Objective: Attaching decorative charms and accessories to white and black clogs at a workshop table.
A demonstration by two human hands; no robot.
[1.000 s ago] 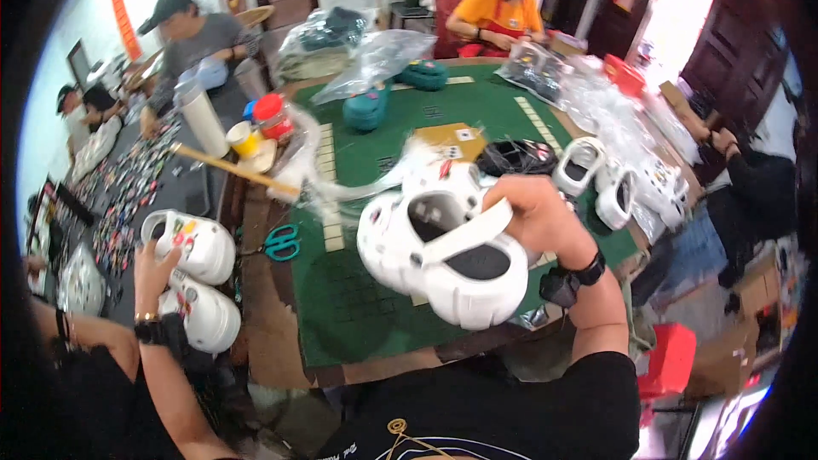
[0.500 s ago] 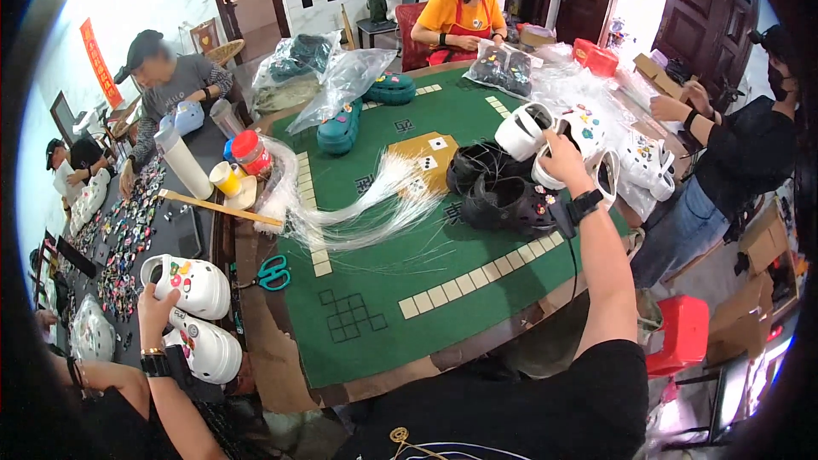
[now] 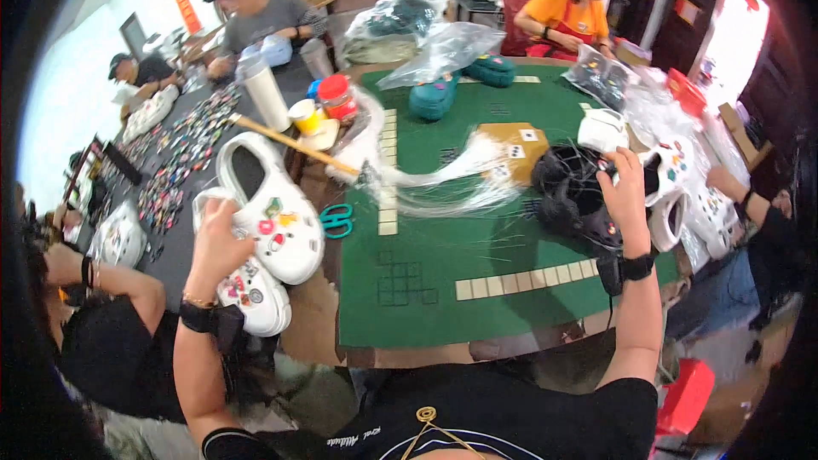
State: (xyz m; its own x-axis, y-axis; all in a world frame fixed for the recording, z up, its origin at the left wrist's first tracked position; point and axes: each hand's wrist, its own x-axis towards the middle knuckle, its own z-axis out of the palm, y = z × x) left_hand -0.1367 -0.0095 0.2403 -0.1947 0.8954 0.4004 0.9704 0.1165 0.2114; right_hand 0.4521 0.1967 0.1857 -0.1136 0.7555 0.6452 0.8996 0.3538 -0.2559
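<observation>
White, charm-decorated foam clogs (image 3: pixel 294 243) we clamp at eight o'clock with our left hand (image 3: pixel 221 243), perhaps keeping them paired; our right hand (image 3: pixel 628 187), apart, opens loosely beside black foam clogs (image 3: pixel 569 215) at three.

Black short-sleeved T-shirt (image 3: pixel 545 413) with small white lettering (image 3: pixel 354 437) and curved white lines; round gold pendant (image 3: pixel 426 414) on a thin cord (image 3: pixel 456 440). Behind the bare left hand (image 3: pixel 218 241), a gold bracelet (image 3: pixel 199 301), black strap (image 3: pixel 197 318) and boxy device (image 3: pixel 228 324); behind the bare right hand (image 3: pixel 627 190), a matching black wristband (image 3: pixel 636 267).
</observation>
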